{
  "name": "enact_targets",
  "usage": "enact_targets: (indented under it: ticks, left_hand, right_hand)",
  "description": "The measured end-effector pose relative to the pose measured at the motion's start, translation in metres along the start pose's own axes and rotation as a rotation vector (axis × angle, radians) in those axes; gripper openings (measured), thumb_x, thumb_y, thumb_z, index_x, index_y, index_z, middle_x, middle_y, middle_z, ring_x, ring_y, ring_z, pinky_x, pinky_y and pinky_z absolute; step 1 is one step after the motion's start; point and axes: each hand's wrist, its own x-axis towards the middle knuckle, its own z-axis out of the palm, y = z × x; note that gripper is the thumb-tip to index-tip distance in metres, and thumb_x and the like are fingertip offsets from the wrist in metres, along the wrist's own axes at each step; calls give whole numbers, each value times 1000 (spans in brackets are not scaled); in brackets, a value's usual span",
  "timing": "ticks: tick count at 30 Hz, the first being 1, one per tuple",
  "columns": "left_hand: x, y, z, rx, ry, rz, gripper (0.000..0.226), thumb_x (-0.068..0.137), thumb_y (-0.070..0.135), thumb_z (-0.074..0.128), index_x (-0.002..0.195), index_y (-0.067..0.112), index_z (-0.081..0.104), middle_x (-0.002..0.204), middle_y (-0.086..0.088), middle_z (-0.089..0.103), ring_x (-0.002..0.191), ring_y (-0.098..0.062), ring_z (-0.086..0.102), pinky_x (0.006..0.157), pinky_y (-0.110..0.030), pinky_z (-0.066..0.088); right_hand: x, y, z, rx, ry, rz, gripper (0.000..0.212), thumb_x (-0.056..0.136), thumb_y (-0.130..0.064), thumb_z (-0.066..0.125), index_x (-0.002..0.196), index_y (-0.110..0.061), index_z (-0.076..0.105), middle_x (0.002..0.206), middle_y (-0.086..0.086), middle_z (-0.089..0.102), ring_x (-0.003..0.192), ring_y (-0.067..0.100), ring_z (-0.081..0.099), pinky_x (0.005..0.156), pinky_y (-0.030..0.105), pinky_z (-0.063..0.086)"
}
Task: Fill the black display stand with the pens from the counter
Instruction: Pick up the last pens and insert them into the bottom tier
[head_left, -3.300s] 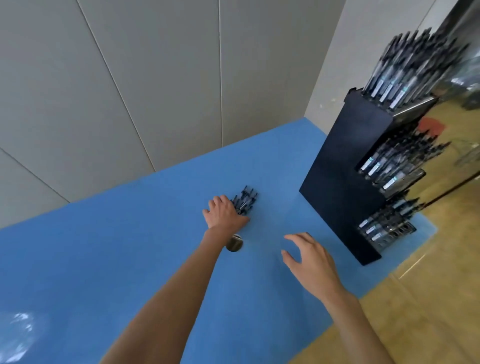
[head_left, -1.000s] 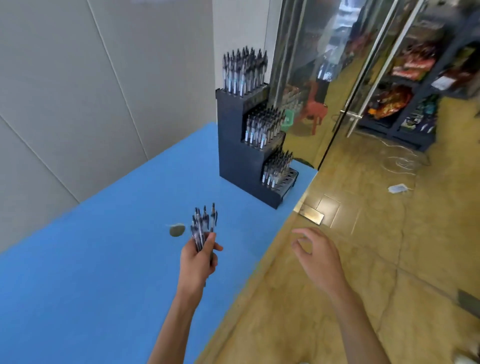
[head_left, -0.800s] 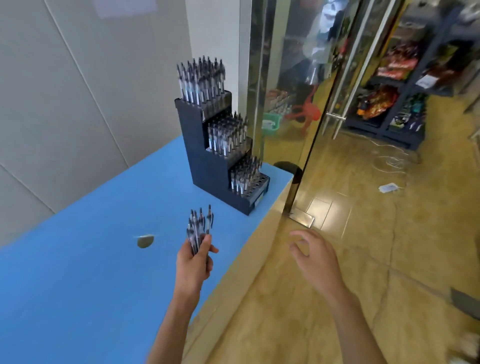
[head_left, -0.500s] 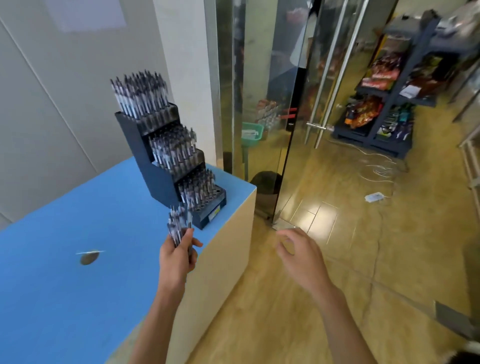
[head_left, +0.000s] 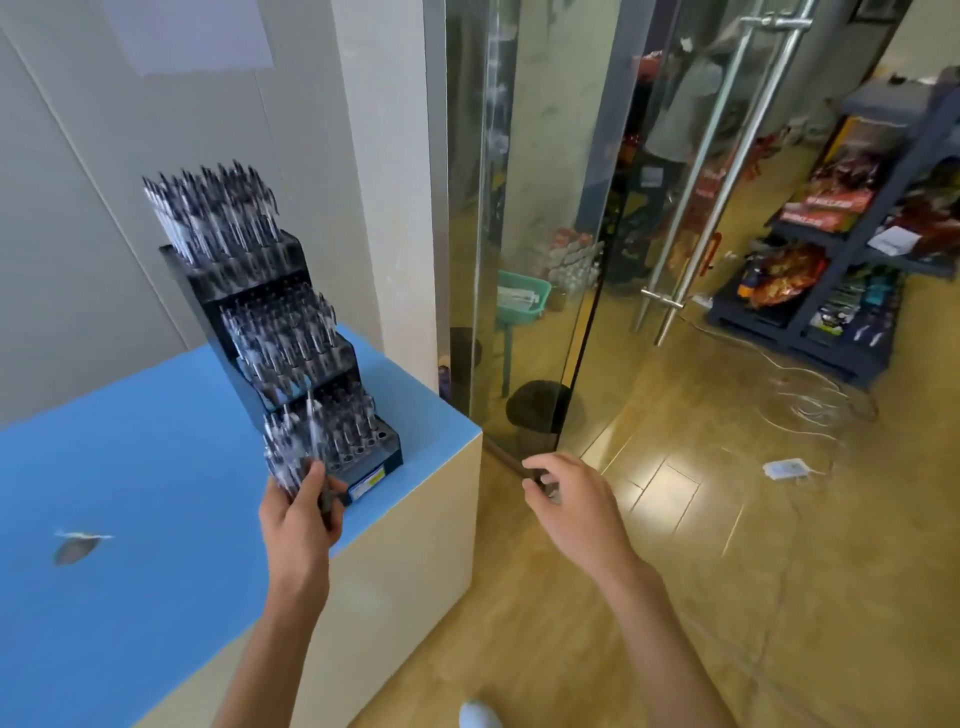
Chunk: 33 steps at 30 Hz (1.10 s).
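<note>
While a bundle of pens (head_left: 291, 452) is held upright in the left hand (head_left: 301, 514), its grip closed round their lower barrels, just before the black display stand (head_left: 208, 306) on the table (head_left: 130, 467), the right hand (head_left: 571, 499) is kept loosely curled and empty. Light, stiff, slippery pens are judged best taken singly at mid-barrel. All three tiers are seen crowded; a few front holes in the lowest are left vacant.

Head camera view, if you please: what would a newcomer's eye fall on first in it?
Most likely the black display stand, three stepped tiers bristling with upright pens, at the far right corner of the blue counter. Just in front of its lowest tier, the left hand grips a bundle of pens, while the right hand hovers empty over the wooden floor, beside the glass doors.
</note>
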Motion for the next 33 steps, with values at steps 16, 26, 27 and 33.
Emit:
enact_targets:
  ticks: [16,26,27,33]
  left_hand:
    - [32,-8,40,15,187,-21,22,101,11,58,84,-3,55,56,-11,40,42,-17,26,40,-26,18]
    - [10,-4,68,19,411,-24,30,97,21,65,89,-8,64,56,-13,41,45,-21,37,45,-30,19]
    - [8,-3,73,26,431,-20,30,98,22,66,87,-6,66,55,-15,43,44,-21,38,45,-29,20]
    - [0,-1,99,42,549,-24,29,97,24,67,91,-4,69,52,-14,49,45,-22,39,43,-26,23]
  right_hand:
    - [186,-6,14,251,-342,-278,23,98,-36,61,120,-35,68,110,-27,68,100,-11,61,88,19,54]
    - [217,-77,53,441,-727,-534,17,97,-27,66,111,-23,74,99,-15,74,93,-5,66,82,10,49]
    - [216,-81,55,457,-769,-555,17,96,-28,66,111,-23,74,99,-15,74,93,-4,66,83,11,50]
    - [214,-107,62,620,-1026,-509,11,96,-25,67,103,-21,74,93,-6,77,85,10,73,83,26,58]
